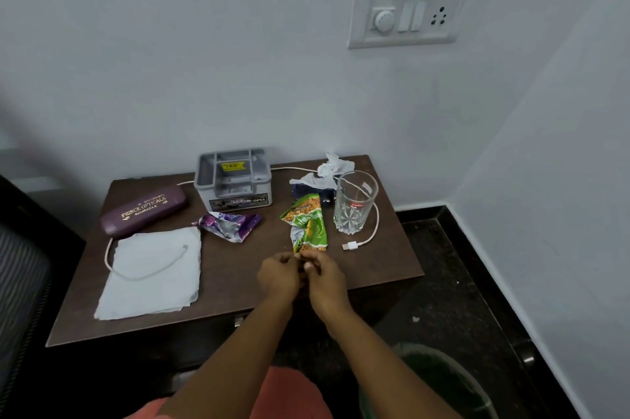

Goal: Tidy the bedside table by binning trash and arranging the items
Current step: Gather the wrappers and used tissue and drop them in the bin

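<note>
Binning trash looks to be the step in hand. Left of centre, the purple wrapper [227, 224] lies untouched on the bedside table [238, 268]. The left hand [278, 277] and right hand [324, 277] meet, both pinching the near end of the green snack wrapper [306, 224]. Next it likely needs lifting toward the green bin [439, 381].

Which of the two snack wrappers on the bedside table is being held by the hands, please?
The green wrapper: both hands, left hand and right hand, pinch its near end. The purple wrapper lies untouched, further left.
</note>
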`<state>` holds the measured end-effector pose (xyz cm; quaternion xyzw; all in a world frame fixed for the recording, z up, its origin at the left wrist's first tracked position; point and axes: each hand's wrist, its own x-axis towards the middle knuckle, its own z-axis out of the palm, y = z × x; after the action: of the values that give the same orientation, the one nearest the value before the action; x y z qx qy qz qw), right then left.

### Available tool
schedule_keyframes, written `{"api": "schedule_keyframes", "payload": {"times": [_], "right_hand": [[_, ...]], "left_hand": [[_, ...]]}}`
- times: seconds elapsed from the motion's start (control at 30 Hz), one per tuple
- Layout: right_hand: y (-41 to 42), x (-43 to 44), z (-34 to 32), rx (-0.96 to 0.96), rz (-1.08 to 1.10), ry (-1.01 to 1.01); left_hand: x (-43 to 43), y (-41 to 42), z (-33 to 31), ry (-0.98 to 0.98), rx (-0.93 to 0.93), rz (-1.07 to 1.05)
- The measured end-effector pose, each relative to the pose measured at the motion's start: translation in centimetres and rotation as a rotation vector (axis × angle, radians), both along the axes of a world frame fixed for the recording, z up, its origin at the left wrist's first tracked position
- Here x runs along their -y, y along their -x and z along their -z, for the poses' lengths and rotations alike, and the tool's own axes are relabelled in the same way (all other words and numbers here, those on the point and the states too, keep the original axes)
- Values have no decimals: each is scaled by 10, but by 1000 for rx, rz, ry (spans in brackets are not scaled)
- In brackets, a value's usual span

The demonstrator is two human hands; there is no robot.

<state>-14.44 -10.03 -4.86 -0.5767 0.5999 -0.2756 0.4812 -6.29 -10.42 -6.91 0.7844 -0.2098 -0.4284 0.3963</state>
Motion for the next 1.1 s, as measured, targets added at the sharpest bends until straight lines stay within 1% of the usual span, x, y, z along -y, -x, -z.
{"api": "schedule_keyframes", "payload": {"times": [0.07,0.1,0.13,0.17,0.23,0.3,0.37,0.4,0.47,0.53,0.6,0.63,0.7,0.77,0.8,0.9,0.97,1.03,1.1], "right_hand": [[0,-7,3,-52,-55,105],[1,-11,0,-129,-106,183],[1,-15,0,-155,-146,230],[0,-20,-3,-107,-198,243],[-1,-27,-2,-124,-282,311],[3,-33,-8,-144,-343,381],[10,-35,-17,-158,-341,455],[14,-35,-20,-146,-347,482],[22,-36,-30,-84,-306,506],[31,-41,-44,-29,-207,497],[44,-45,-55,31,-15,513],[53,-47,-60,66,82,492],[73,-51,-75,180,206,322],[94,-57,-86,266,199,136],[104,-61,-91,263,183,99],[136,-76,-100,213,203,99],[158,-84,-104,199,219,87],[180,-91,-106,207,232,44],[202,-100,-104,196,229,0]], "left_hand": [[-6,2,-14,14,14,6],[-8,4,-20,16,-25,-6],[-10,6,-23,16,-94,-33],[-11,7,-26,19,-171,-69],[-14,6,-29,28,-307,-114],[-17,3,-31,72,-390,-148],[-21,4,-34,131,-385,-140],[-22,6,-36,159,-342,-134],[-28,12,-42,213,-199,-116],[-38,22,-50,281,-107,-75],[-52,38,-62,352,-155,-63],[-59,48,-66,381,-191,-58],[-72,66,-70,416,-224,-23],[-84,86,-74,419,-237,3],[-90,97,-76,405,-244,19],[-108,125,-82,352,-287,113],[-116,139,-87,323,-384,154],[-119,144,-87,323,-477,136],[-118,142,-84,343,-468,124]]}}
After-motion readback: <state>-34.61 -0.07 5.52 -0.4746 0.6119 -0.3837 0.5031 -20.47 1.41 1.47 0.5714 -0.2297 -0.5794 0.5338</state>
